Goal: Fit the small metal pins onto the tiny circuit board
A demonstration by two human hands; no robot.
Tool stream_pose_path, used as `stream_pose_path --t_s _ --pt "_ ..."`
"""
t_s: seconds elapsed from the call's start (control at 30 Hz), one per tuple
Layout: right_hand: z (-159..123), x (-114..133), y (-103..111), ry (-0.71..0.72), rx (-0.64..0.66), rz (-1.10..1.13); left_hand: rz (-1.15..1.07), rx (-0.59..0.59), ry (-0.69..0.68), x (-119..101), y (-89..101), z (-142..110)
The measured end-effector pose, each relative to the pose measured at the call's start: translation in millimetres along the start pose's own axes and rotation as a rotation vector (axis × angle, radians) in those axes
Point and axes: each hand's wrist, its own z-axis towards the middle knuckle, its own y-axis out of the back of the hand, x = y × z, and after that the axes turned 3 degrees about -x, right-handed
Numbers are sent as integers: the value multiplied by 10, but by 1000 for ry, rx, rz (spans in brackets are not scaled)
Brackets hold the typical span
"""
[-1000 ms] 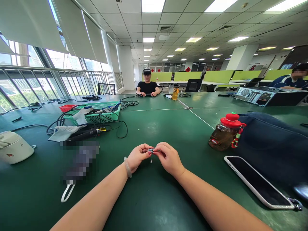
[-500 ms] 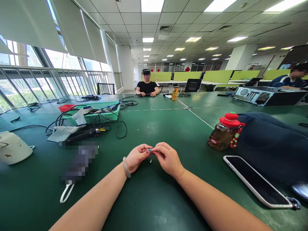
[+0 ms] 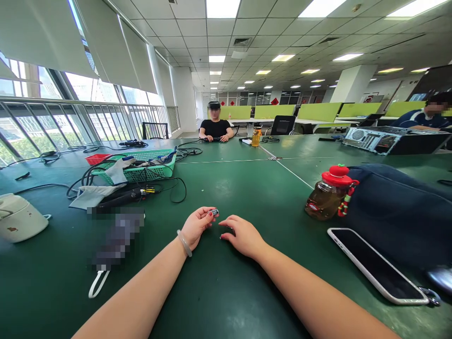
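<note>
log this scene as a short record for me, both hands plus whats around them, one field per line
left hand: pinching a small part, too small to identify
left wrist: pale bracelet
right hand: apart from the small part, thumb and fingers spread
surface: green table
left side: green basket with cables
right side: red-lidded jar, phone, dark blue bag
far side: person in a black top, orange bottle
</note>
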Motion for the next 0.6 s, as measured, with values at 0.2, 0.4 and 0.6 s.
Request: stream_pose_path --t_s 0.2,0.4,0.6 --pt "0 22 -40 41 73 -56 21 11 12 -16 -26 -14" --pt "13 19 -49 44 75 -92 75 20 14 3 -25 -3" --pt "10 -8 -63 39 68 -111 138 38 27 30 -22 8"
